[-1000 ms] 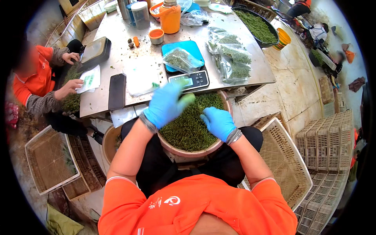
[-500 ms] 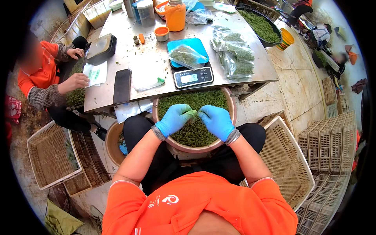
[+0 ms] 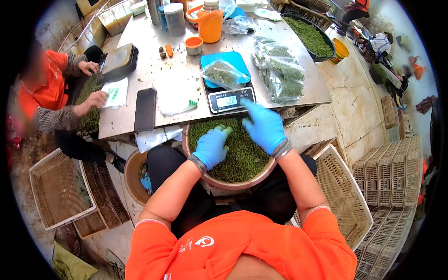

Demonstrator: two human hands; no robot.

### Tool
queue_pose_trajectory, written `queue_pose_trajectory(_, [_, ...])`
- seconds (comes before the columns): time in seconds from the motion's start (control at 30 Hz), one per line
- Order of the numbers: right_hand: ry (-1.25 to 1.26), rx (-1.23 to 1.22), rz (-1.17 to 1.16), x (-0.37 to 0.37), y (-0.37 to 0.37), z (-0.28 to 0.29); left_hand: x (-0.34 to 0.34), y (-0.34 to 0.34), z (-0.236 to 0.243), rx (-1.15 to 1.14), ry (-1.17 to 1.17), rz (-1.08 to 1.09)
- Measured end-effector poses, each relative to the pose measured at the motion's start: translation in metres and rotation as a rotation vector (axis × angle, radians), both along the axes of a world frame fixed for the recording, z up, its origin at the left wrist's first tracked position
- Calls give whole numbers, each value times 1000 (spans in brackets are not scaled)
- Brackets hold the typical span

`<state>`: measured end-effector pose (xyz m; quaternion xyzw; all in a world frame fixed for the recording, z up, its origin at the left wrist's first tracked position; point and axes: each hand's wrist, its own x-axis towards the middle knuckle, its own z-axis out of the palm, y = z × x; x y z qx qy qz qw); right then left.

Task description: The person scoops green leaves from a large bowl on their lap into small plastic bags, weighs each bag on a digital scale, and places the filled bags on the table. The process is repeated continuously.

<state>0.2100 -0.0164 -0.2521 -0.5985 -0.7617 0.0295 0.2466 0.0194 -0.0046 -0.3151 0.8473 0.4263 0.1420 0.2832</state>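
Note:
In front of me a round, brownish-pink basin (image 3: 185, 140) holds a heap of small green peppercorns (image 3: 238, 161). My left hand (image 3: 210, 145), in a blue glove, rests on the left of the heap, fingers forward and thumb apart; nothing shows in it. My blue-gloved right hand (image 3: 265, 127) hovers over the basin's right side. Its fingers are spread toward the scale's near edge, tips blurred, nothing seen in them. The digital scale (image 3: 231, 99) with its blue pan (image 3: 240, 60) carries a clear bag of green peppercorns (image 3: 223, 73).
Several filled clear bags (image 3: 282, 70) lie right of the scale on the metal table (image 3: 182, 84). A black phone (image 3: 145, 109) and a stack of empty bags (image 3: 175, 102) lie left. A co-worker (image 3: 56, 88) sits at left. Plastic crates (image 3: 387, 172) stack at right.
My hands, earlier together over the basin, have parted. The left has lowered onto the peppercorns; the right has moved up and right toward the scale. The co-worker's hands have shifted slightly.

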Motion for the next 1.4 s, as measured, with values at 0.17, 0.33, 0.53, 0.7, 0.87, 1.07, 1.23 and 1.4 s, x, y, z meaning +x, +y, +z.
queue_pose_trajectory(0.17, [-273,375,82,1,115,23,17,9,11,234,-280,-52])
queue_pose_trajectory(0.33, [-590,167,51,-23,102,88,11,23,41,633,-544,241])
queue_pose_trajectory(0.53, [-535,-468,363,-43,29,110,17,7,-7,-266,-618,34])
queue_pose_trajectory(0.7, [-71,-377,371,4,6,115,11,-4,6,-674,-712,50])
queue_pose_trajectory(0.87, [-291,-717,381,-12,-27,73,21,-34,-17,-468,-788,59])
queue_pose_trajectory(1.07, [-23,-583,509,11,-48,26,27,-47,0,-288,-899,90])
queue_pose_trajectory(1.23, [133,-1010,462,14,-69,32,30,-79,-12,-361,-666,100])
queue_pose_trajectory(1.4, [180,-618,480,33,-66,19,29,-70,-4,-428,-762,45])
